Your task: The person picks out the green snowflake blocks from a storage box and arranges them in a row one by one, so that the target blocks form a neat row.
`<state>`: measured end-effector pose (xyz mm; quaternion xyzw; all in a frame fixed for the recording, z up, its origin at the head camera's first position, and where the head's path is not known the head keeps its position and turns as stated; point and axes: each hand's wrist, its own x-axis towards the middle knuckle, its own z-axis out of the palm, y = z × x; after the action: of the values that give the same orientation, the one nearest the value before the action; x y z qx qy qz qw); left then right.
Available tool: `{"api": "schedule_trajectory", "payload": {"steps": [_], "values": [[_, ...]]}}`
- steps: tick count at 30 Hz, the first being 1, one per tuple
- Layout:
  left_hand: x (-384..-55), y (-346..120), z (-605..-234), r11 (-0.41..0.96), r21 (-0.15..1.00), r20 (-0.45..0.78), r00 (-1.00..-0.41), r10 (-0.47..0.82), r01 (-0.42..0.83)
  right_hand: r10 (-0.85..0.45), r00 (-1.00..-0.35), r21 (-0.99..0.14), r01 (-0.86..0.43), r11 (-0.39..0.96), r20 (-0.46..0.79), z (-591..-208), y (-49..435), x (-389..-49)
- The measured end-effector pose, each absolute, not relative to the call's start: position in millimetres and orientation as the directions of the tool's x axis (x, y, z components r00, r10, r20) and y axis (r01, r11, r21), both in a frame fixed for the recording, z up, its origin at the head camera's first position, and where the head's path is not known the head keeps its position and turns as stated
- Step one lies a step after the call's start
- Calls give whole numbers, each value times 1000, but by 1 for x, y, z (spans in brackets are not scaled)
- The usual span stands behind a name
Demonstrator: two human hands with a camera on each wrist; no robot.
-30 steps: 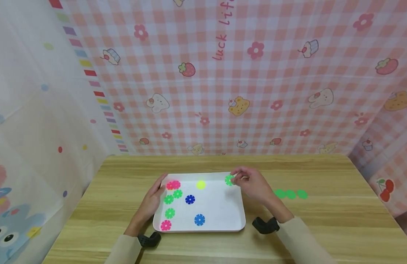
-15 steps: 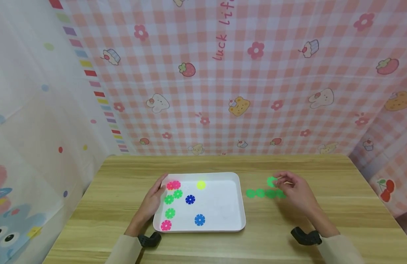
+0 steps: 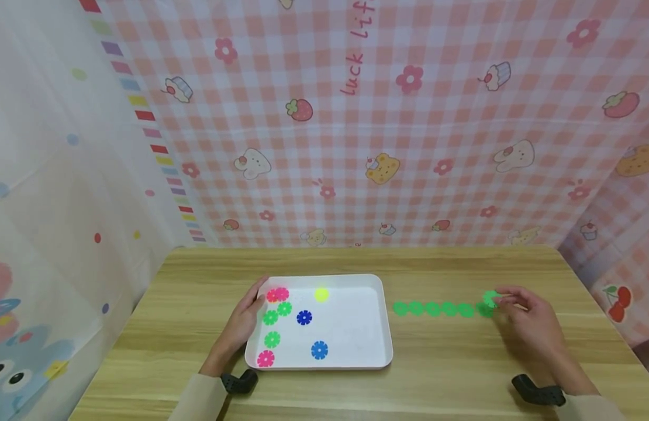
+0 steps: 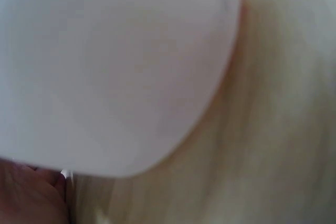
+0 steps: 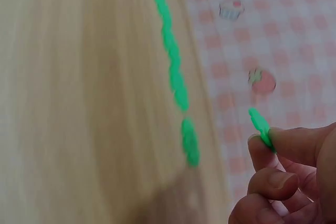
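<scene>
My right hand (image 3: 532, 318) pinches a green notched plastic disc (image 3: 491, 299) between thumb and fingertips, held above the table. In the right wrist view this disc (image 5: 261, 128) appears edge-on at the fingertips. Below it lies another green disc (image 3: 484, 310), at the right end of a row of green discs (image 3: 432, 309) running from the tray. A small gap separates that end disc from its neighbour. My left hand (image 3: 242, 323) holds the left rim of a white tray (image 3: 356, 365), its thumb over the edge. The left wrist view shows mostly the blurred tray corner (image 4: 121, 77).
Inside the tray lie more discs: several green ones (image 3: 272, 339), pink ones (image 3: 265, 358), a dark blue one (image 3: 304, 317), a lighter blue one (image 3: 319, 350) and a yellow one (image 3: 321, 294). The wooden table (image 3: 435, 386) ends at a checked cloth (image 3: 324, 146) behind.
My right hand has moved right from the tray, carrying the green disc over the row to its right end. The left hand and the tray have stayed in place.
</scene>
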<state>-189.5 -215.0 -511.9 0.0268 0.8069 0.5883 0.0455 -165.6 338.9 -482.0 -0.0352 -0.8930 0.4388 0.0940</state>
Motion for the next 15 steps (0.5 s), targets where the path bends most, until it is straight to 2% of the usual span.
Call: {"api": "schedule_trajectory", "payload": {"steps": [8, 15], "values": [[-190, -215, -511, 301, 954, -30, -994, 104, 2, 238, -971, -792, 119, 598, 35, -499, 357, -166], [-189, -216, -510, 300, 954, -49, -994, 99, -17, 274, -962, -792, 158, 589, 12, -507, 361, -171]]}}
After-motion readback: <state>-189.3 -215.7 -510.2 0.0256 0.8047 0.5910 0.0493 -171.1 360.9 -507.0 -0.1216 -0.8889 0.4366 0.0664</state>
